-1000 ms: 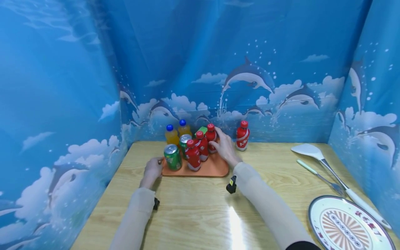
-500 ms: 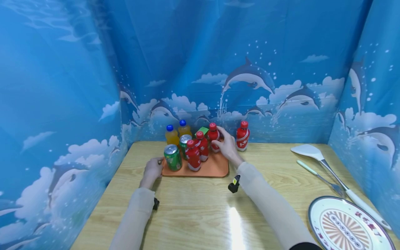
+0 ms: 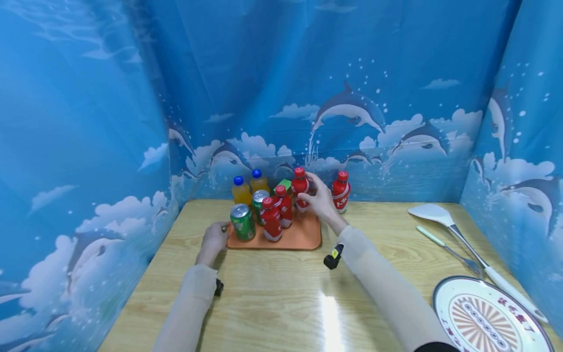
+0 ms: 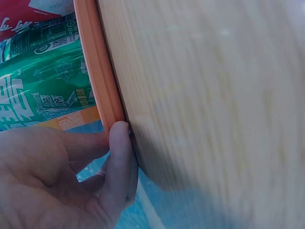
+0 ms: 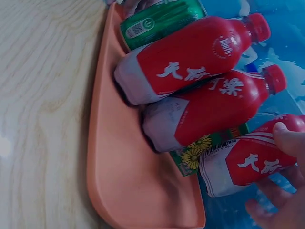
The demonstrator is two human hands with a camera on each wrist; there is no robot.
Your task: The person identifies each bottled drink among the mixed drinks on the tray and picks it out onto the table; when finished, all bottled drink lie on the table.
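My left hand (image 3: pixel 215 239) pinches the left end of an orange tray (image 3: pixel 303 237); in the left wrist view its thumb and fingers (image 4: pixel 120 157) meet at the rim. With my right hand (image 3: pixel 323 199) I grip a red-capped cola bottle (image 3: pixel 300 189) from its right side, thumb across the label in the right wrist view. That bottle (image 5: pixel 252 160) tilts a little and overlaps the tray's back part. Also on the tray stand two more red bottles (image 3: pixel 271 222), two green cans (image 3: pixel 243 224), orange drink bottles (image 3: pixel 241 193) with blue caps, and a green box (image 3: pixel 283 185), partly hidden.
Another red bottle (image 3: pixel 341 193) stands on the wooden table (image 3: pixel 272 298), just right of my right hand. At the right lie a spatula (image 3: pixel 433 213), a fork (image 3: pixel 457 254) and a patterned plate (image 3: pixel 444 288). A blue dolphin curtain (image 3: pixel 246 98) borders the table.
The cola bottle in my right hand has risen and shifted slightly right, away from the other two red bottles. My left hand and the tray have stayed in place.
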